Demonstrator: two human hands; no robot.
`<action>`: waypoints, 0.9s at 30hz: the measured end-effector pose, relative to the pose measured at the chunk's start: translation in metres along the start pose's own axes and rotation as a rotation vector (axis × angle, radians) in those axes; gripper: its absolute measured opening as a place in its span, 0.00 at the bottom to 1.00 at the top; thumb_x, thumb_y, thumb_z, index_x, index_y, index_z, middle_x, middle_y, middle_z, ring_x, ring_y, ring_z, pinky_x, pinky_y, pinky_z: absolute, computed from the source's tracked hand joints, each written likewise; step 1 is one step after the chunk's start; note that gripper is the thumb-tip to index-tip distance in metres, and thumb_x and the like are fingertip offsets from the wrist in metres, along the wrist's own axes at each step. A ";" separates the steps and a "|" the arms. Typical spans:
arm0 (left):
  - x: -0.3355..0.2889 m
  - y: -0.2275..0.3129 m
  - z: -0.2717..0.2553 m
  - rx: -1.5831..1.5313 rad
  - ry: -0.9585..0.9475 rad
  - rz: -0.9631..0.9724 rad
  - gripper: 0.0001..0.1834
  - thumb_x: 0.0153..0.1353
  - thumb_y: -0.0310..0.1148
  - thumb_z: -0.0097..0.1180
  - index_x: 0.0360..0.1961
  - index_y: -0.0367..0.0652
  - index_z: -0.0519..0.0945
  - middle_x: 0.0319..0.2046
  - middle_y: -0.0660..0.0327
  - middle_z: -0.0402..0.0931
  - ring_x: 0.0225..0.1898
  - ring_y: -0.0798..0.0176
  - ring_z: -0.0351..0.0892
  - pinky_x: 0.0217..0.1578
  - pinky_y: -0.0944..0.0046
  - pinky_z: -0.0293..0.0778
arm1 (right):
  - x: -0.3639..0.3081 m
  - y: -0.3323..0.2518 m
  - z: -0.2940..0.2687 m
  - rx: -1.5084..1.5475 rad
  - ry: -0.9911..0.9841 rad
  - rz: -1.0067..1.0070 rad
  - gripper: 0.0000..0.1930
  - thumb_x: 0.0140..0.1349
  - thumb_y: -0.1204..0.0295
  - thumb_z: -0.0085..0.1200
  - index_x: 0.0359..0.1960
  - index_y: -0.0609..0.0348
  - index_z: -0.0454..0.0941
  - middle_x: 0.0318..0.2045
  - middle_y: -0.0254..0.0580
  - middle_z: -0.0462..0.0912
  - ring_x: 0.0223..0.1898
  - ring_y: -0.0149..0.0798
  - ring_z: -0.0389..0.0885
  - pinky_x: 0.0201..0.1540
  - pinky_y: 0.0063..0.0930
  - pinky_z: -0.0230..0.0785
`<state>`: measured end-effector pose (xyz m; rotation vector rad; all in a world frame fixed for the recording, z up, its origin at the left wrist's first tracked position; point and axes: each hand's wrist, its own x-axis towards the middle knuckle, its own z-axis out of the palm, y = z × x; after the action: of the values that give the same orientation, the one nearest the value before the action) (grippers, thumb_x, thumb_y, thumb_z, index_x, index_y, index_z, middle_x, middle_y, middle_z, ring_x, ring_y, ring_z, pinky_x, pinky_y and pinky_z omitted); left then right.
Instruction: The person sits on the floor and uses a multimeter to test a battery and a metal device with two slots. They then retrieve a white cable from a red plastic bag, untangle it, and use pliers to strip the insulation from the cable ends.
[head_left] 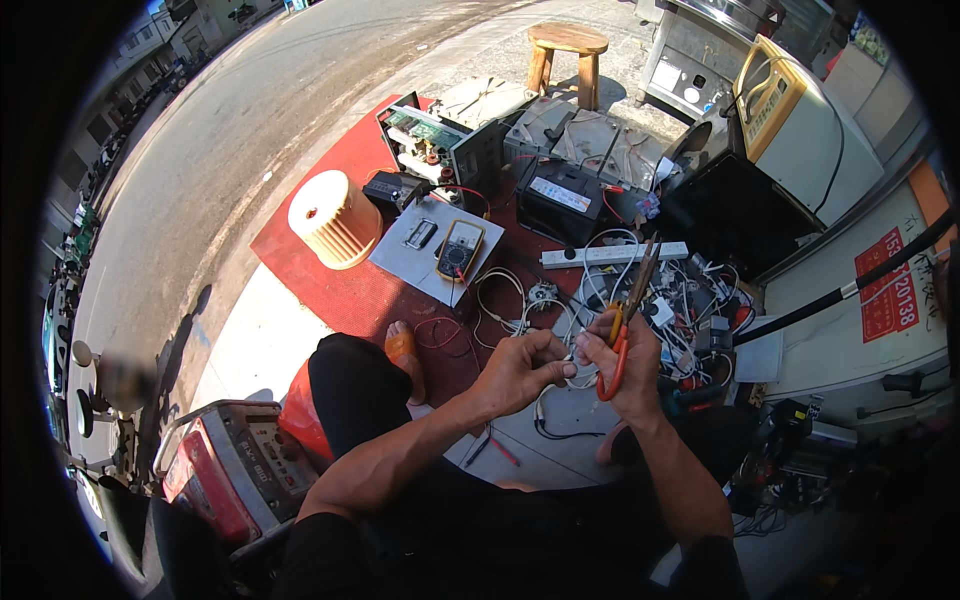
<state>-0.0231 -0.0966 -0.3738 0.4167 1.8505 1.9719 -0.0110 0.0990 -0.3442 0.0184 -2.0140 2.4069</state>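
My left hand (525,372) is closed in a pinch on a thin white cable, its fingertips almost meeting those of the other hand. My right hand (632,362) is wrapped round orange-red-handled pliers (614,372), whose long narrow jaws point up and away from me. Its thumb and finger also come together by the white cable. Just what lies between the fingertips is too small to make out. Beyond the hands are loops of white cable (500,290) and a white power strip (615,254). A heap of cables and adapters (700,320) lies to the right.
On the red mat (330,160) are a yellow multimeter (460,248) on a white sheet, an upturned cream basket (335,220), a black battery (560,203) and an opened device (440,140). A red generator (240,465) stands at lower left. A wooden stool (568,40) is behind.
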 end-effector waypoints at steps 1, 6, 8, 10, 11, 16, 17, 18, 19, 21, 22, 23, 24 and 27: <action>0.000 -0.002 0.000 -0.024 -0.003 0.002 0.12 0.70 0.30 0.69 0.43 0.32 0.81 0.32 0.58 0.86 0.36 0.70 0.87 0.36 0.67 0.83 | 0.000 0.000 0.000 -0.026 0.005 -0.004 0.15 0.67 0.83 0.64 0.51 0.62 0.73 0.39 0.36 0.80 0.37 0.27 0.81 0.42 0.22 0.77; 0.002 -0.011 -0.002 0.042 0.006 0.039 0.13 0.70 0.31 0.69 0.46 0.32 0.82 0.32 0.58 0.87 0.35 0.72 0.86 0.36 0.66 0.82 | -0.003 0.004 -0.001 -0.156 -0.035 -0.104 0.17 0.65 0.82 0.65 0.52 0.61 0.73 0.40 0.35 0.79 0.41 0.26 0.80 0.45 0.21 0.76; 0.002 -0.011 -0.002 0.085 0.020 0.081 0.13 0.70 0.31 0.69 0.47 0.33 0.82 0.32 0.58 0.87 0.34 0.72 0.86 0.35 0.66 0.81 | -0.004 0.005 -0.001 -0.177 -0.048 -0.122 0.17 0.65 0.82 0.65 0.52 0.60 0.73 0.40 0.35 0.79 0.42 0.26 0.80 0.46 0.21 0.76; 0.002 -0.007 -0.002 0.076 0.037 0.061 0.13 0.70 0.31 0.69 0.49 0.34 0.83 0.31 0.58 0.88 0.34 0.73 0.86 0.34 0.65 0.80 | -0.005 0.006 0.000 -0.172 -0.058 -0.131 0.17 0.65 0.82 0.65 0.52 0.60 0.73 0.40 0.35 0.80 0.42 0.26 0.80 0.46 0.21 0.76; 0.000 -0.004 -0.002 0.087 0.036 0.110 0.12 0.69 0.31 0.69 0.49 0.35 0.84 0.32 0.58 0.88 0.34 0.72 0.86 0.34 0.65 0.80 | -0.006 0.005 0.000 -0.179 -0.063 -0.144 0.17 0.65 0.82 0.65 0.52 0.60 0.73 0.40 0.35 0.80 0.41 0.26 0.80 0.45 0.21 0.75; -0.005 0.011 0.001 0.083 0.060 0.101 0.11 0.70 0.29 0.68 0.50 0.37 0.86 0.33 0.58 0.88 0.33 0.71 0.86 0.34 0.65 0.81 | -0.004 -0.001 -0.004 -0.090 -0.084 -0.101 0.17 0.65 0.82 0.64 0.52 0.60 0.73 0.40 0.37 0.81 0.40 0.27 0.81 0.44 0.22 0.75; -0.004 0.012 0.002 0.052 0.061 0.140 0.11 0.70 0.29 0.68 0.50 0.37 0.86 0.34 0.58 0.88 0.33 0.71 0.86 0.34 0.66 0.81 | -0.004 -0.003 -0.005 -0.091 -0.089 -0.108 0.17 0.64 0.82 0.64 0.51 0.60 0.73 0.40 0.37 0.81 0.39 0.27 0.81 0.44 0.22 0.76; -0.004 0.013 0.002 0.020 0.062 0.180 0.10 0.71 0.28 0.67 0.49 0.36 0.86 0.35 0.58 0.88 0.33 0.71 0.86 0.34 0.66 0.82 | -0.004 -0.004 -0.006 -0.097 -0.097 -0.098 0.16 0.65 0.81 0.64 0.51 0.60 0.73 0.40 0.38 0.81 0.38 0.27 0.81 0.43 0.23 0.76; -0.003 0.014 0.002 -0.018 0.059 0.206 0.09 0.71 0.28 0.66 0.49 0.36 0.86 0.35 0.58 0.88 0.33 0.71 0.86 0.33 0.67 0.82 | -0.004 -0.006 -0.007 -0.103 -0.107 -0.088 0.15 0.66 0.81 0.64 0.51 0.61 0.73 0.40 0.38 0.82 0.38 0.27 0.82 0.42 0.24 0.76; -0.003 0.014 0.001 -0.014 0.060 0.220 0.08 0.71 0.27 0.66 0.47 0.36 0.85 0.36 0.59 0.87 0.32 0.71 0.85 0.33 0.68 0.82 | -0.006 -0.008 -0.008 -0.081 -0.119 -0.062 0.14 0.67 0.80 0.63 0.51 0.61 0.73 0.39 0.39 0.82 0.36 0.28 0.82 0.41 0.24 0.77; -0.003 0.014 0.001 -0.027 0.059 0.201 0.07 0.72 0.27 0.65 0.46 0.35 0.85 0.36 0.59 0.87 0.32 0.72 0.85 0.32 0.68 0.82 | -0.006 -0.009 -0.008 -0.052 -0.120 -0.046 0.13 0.68 0.80 0.62 0.51 0.62 0.73 0.38 0.39 0.82 0.36 0.28 0.83 0.41 0.23 0.78; -0.004 0.014 0.000 -0.010 0.066 0.229 0.06 0.71 0.27 0.65 0.45 0.36 0.85 0.35 0.60 0.87 0.31 0.72 0.85 0.32 0.68 0.81 | -0.006 -0.009 -0.008 -0.023 -0.120 -0.030 0.13 0.69 0.80 0.62 0.50 0.62 0.72 0.38 0.39 0.82 0.35 0.28 0.83 0.40 0.23 0.78; -0.004 0.014 0.000 -0.006 0.072 0.237 0.06 0.71 0.26 0.65 0.45 0.36 0.85 0.35 0.60 0.86 0.31 0.72 0.85 0.31 0.68 0.81 | -0.006 -0.010 -0.008 -0.010 -0.121 -0.025 0.12 0.69 0.80 0.62 0.50 0.62 0.72 0.38 0.40 0.83 0.34 0.28 0.83 0.39 0.24 0.78; -0.005 0.015 -0.002 0.063 0.080 0.231 0.04 0.71 0.25 0.65 0.43 0.36 0.85 0.34 0.60 0.86 0.31 0.73 0.84 0.30 0.67 0.80 | -0.005 -0.010 -0.007 0.029 -0.105 -0.017 0.11 0.70 0.79 0.62 0.50 0.62 0.73 0.38 0.40 0.83 0.33 0.28 0.83 0.37 0.25 0.79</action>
<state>-0.0210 -0.1017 -0.3591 0.6037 1.9960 2.1106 -0.0059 0.1075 -0.3360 0.1640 -2.0116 2.4742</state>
